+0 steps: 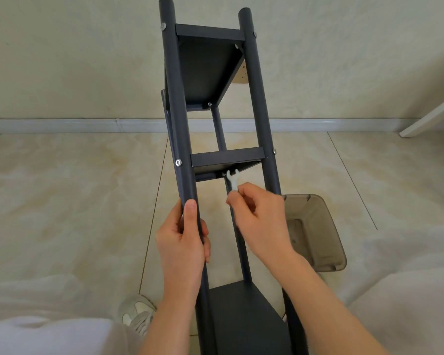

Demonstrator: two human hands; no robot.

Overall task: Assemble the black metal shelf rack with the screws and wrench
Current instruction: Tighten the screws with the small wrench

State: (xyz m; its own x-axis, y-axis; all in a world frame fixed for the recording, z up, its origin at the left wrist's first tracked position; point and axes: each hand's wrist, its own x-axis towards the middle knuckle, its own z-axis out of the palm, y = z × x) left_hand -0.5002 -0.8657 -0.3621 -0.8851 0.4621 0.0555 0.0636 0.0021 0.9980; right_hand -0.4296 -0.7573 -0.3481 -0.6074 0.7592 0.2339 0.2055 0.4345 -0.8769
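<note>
Left hand [183, 242] grips the post [180, 139] below the middle shelf [227, 157]. Right hand [260, 219] pinches the wrench [233, 180] (just under that shelf); seat it squarely.

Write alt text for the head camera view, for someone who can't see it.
A person's right hand pinches a small white wrench up under the middle shelf of a black rack, while the left hand grips its near left pole. A smoky plastic bin sits on the tiled floor to the right.
</note>
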